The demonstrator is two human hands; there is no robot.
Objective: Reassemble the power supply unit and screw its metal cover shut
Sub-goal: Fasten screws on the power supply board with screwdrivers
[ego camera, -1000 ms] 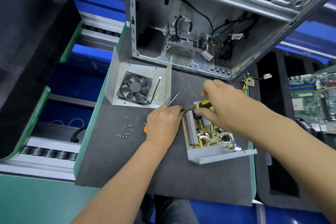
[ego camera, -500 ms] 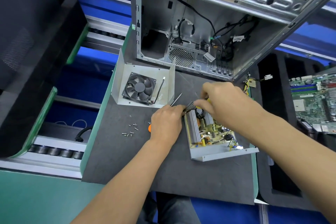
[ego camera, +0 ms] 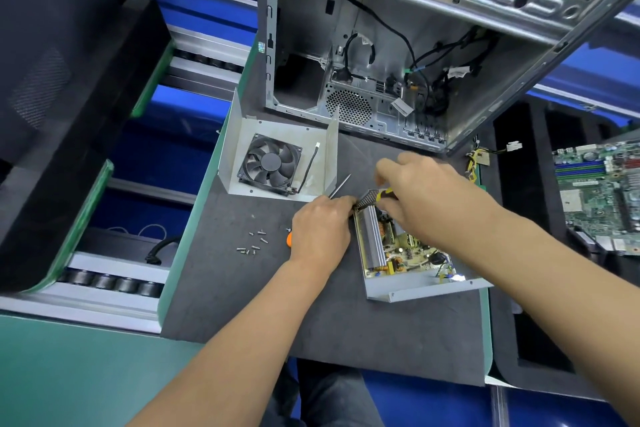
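Grey felt mat (ego camera: 242, 305) is covering the work table, and the open power supply unit (ego camera: 398, 260) is lying on it at about 3 o'clock from the mat's middle, with its circuit board and silver heatsink facing up. At 9 o'clock of the unit, the left hand (ego camera: 320, 230) is resting on the mat with curled fingers, gripping a screwdriver: its orange handle (ego camera: 289, 239) is showing below the hand and the thin metal shaft (ego camera: 341, 185) is pointing out toward 1 o'clock. At 12 o'clock of the unit, the right hand (ego camera: 429, 204) is curling around a sleeved cable bundle (ego camera: 375, 197) with yellow wires, at the unit's far corner. Loose screws (ego camera: 254, 243) are lying near the left hand, at its 9 o'clock. Farther, at 11 o'clock, the metal cover (ego camera: 277, 163) is sitting apart from the unit, with the black fan (ego camera: 270, 163) inside. Behind it, the empty computer case (ego camera: 398, 45) is standing open. A green motherboard (ego camera: 602, 191) is lying at the far 3 o'clock edge.
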